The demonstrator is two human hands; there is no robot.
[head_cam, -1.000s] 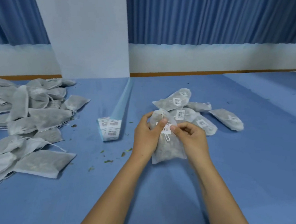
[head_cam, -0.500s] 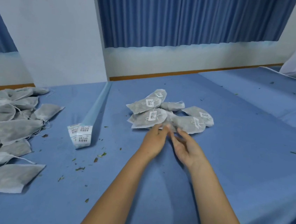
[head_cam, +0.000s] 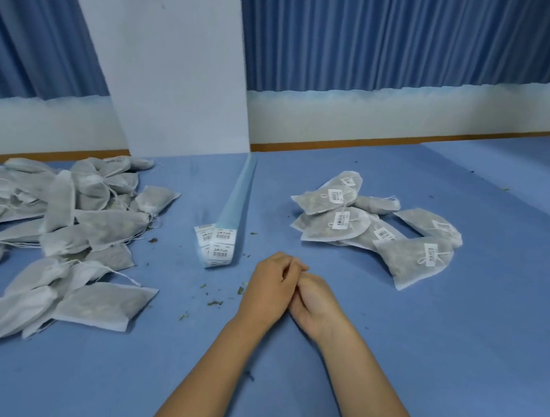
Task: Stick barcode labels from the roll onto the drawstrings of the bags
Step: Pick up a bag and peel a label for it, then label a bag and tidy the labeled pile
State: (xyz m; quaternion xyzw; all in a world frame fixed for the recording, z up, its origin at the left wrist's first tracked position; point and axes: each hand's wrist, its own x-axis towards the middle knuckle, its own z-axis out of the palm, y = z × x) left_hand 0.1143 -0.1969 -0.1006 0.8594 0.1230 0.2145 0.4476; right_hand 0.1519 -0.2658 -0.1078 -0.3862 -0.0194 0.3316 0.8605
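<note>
Left hand (head_cam: 270, 284) and right hand (head_cam: 316, 302) meet, fingers pressed together; anything pinched between them cannot be told. Label roll (head_cam: 217, 248) lies just left of the fingertips, labelled bags (head_cam: 343, 222) beyond them.

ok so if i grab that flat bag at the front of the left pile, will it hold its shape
Probably not: the bag looks like thin fabric lying limp and creased, so it should flop. It likely weighs little, since it lies nearly flat. Whatever fills it seems loose, so it may slump to the low end when lifted.
</note>
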